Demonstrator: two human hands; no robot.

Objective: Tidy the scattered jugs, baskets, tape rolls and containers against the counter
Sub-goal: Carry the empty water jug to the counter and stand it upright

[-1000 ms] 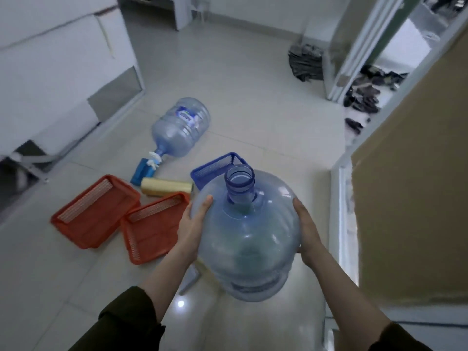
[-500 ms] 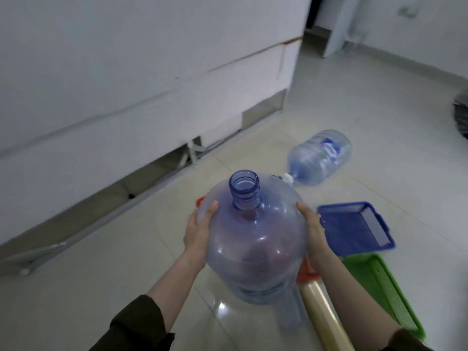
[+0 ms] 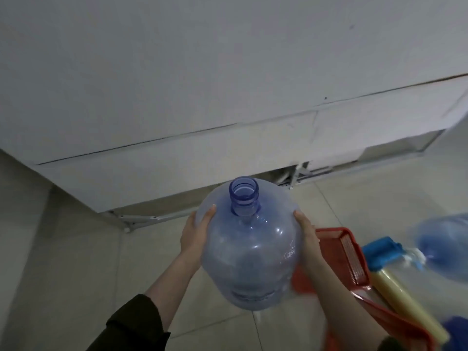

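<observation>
Carry step: left hand (image 3: 196,236) and right hand (image 3: 307,235) press flat on opposite sides of the empty water jug (image 3: 249,252), held upright above the floor, near the counter (image 3: 177,158). Next, probably: lower it against the counter base, clear of the red basket (image 3: 339,252).

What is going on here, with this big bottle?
A person holds a large clear blue jug upright, pressed between the left hand and the right hand, facing the white counter. On the floor to the right lie a red basket, a yellowish roll and a second jug, blurred.
</observation>
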